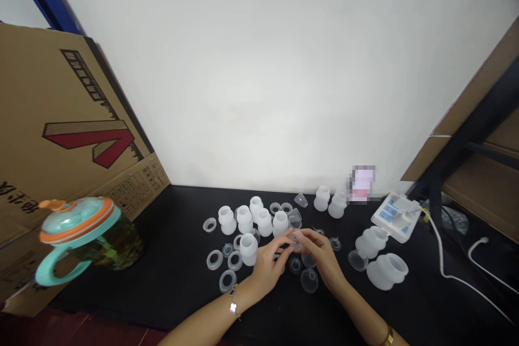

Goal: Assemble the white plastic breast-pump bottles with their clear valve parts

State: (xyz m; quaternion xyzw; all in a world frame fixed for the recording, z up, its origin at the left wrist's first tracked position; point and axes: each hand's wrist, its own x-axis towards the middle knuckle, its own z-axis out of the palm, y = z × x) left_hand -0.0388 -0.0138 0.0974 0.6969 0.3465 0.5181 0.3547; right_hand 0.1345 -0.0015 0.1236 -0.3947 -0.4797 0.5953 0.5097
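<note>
My left hand and my right hand meet over the black table, fingertips pinched together on a small clear plastic piece. Just behind them stands a cluster of white translucent bottle-shaped parts. Left of my left hand lie several clear rings. Small clear caps lie under and beside my right hand. A bracelet is on my left wrist and a gold band on my right.
A jug with a teal handle and orange-rimmed lid stands at the left before a cardboard box. Larger white parts lie at the right by a white device with a white cable. A white wall is behind.
</note>
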